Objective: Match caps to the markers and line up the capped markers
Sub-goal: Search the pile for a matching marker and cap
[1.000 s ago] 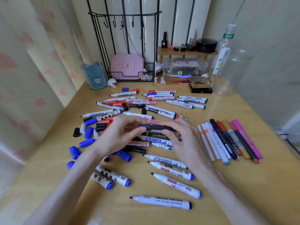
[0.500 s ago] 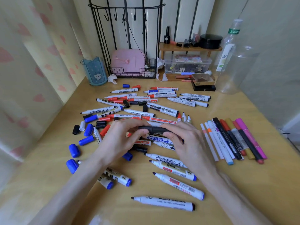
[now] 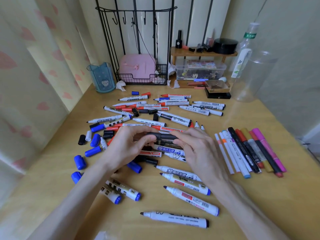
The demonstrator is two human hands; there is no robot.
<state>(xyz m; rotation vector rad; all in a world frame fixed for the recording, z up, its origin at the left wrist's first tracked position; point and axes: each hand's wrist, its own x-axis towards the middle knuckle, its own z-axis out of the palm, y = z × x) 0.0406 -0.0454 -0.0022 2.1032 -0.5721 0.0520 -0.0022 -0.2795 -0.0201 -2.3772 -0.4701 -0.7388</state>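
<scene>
Capped markers (image 3: 242, 149) in right-hand row: I make it 9.
Loose blue caps (image 3: 80, 162): 6 in sight.
White cap (image 3: 88, 135): 1.
Red cap (image 3: 145, 93): 1.
Uncapped markers (image 3: 190, 199), nearest group: 4.
Black marker (image 3: 162, 135), held: 1.
Blue pen cup (image 3: 102, 78): 1.
Central heap too tangled, I give no figure.

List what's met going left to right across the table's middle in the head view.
Loose blue caps → left hand → black marker gripped by both hands → right hand → lined-up row of capped markers.
</scene>
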